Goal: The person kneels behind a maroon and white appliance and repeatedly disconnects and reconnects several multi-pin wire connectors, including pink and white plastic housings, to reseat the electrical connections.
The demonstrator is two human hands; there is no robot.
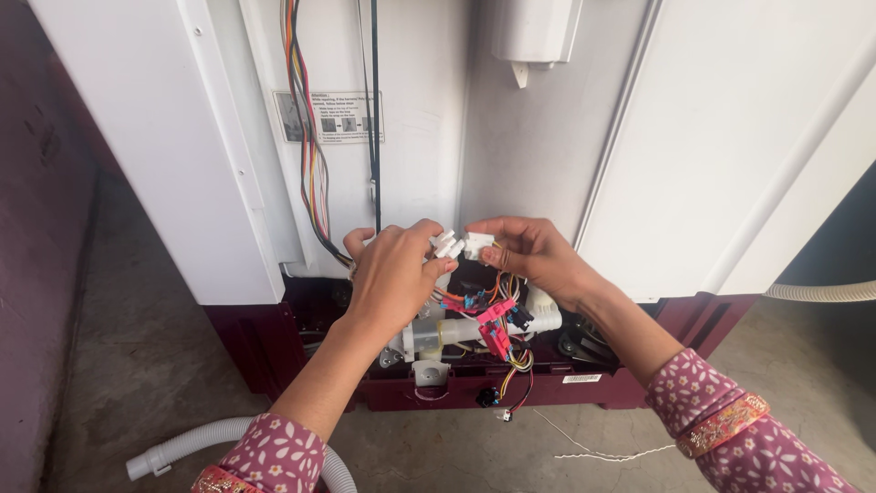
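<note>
Both hands meet in front of the opened white appliance (pixel 703 137). The left hand (pixel 392 274) has its fingers pinched on a small white connector (pixel 445 244), and the right hand (pixel 534 256) has its fingers clamped on the mating white connector (pixel 476 243). The two halves touch, but they look not fully seated. Below the fingers, coloured wires (pixel 497 315) and a white valve body (pixel 474 330) lie exposed; the panel remains off.
</note>
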